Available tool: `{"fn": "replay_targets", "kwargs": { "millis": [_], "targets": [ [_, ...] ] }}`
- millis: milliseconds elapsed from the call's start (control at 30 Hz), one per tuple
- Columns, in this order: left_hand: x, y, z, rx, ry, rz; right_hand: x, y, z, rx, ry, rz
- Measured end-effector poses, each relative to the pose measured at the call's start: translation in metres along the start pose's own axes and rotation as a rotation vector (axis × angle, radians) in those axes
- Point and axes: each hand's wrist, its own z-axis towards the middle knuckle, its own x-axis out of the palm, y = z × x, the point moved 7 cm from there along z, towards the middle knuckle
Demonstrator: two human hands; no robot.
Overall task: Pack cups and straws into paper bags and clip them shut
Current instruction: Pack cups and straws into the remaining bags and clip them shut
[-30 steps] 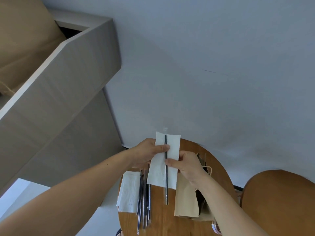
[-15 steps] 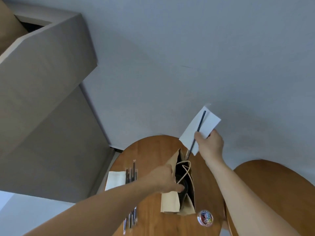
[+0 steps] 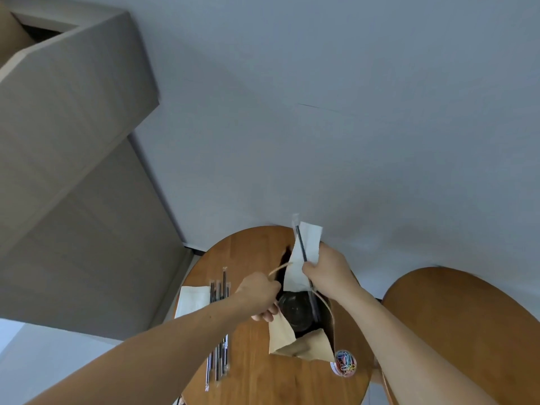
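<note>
The right hand (image 3: 327,273), fingers (image 3: 308,270) pinching straw (image 3: 301,244) and napkin (image 3: 311,238), now reaches the paper bag (image 3: 280,334) the left hand (image 3: 258,290) grips open; clipping nears.

The paper bag (image 3: 282,336) is standing mid-worktop (image 3: 254,384), with a cup (image 3: 293,309) sitting inside it. A bundle of straws (image 3: 218,356) is lying to its left, along the right edge of a flat napkin (image 3: 193,299). A tub of clips (image 3: 344,363) is sitting just beside the bag's near right corner. Over the bag's mouth, the right hand (image 3: 330,270) is holding a straw (image 3: 301,248) against a held napkin (image 3: 309,241). The left hand (image 3: 260,293) is gripping the bag's left side.
</note>
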Motion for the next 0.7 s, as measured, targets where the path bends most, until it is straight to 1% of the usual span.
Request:
{"fn": "replay_targets", "kwargs": {
  "millis": [67,167,200,267,400,533,600,700],
  "targets": [
    [-0.008,0.005,-0.003,-0.021,-0.012,-0.064,-0.006,0.002,-0.004,-0.02,0.017,-0.061],
    [-0.019,0.006,-0.005,-0.024,-0.043,-0.118,0.008,-0.001,-0.01,-0.012,0.178,-0.22],
    [-0.019,0.005,-0.005,-0.013,-0.032,-0.115,0.016,-0.001,-0.012,0.006,0.222,-0.287],
    [-0.014,0.002,-0.006,0.013,0.01,-0.101,0.038,-0.005,-0.013,0.032,0.289,-0.339],
    [-0.008,0.001,-0.003,0.036,0.02,-0.089,0.077,-0.014,-0.006,0.087,0.305,-0.246],
    [-0.02,0.009,-0.002,0.039,-0.002,-0.091,0.095,-0.047,0.006,0.232,0.346,-0.183],
    [-0.022,0.009,-0.002,0.045,0.0,-0.09,0.101,-0.06,0.014,0.259,0.366,-0.194],
    [-0.017,0.006,-0.003,0.065,0.051,-0.056,0.109,-0.072,0.028,0.261,0.339,-0.259]
  ]
}}
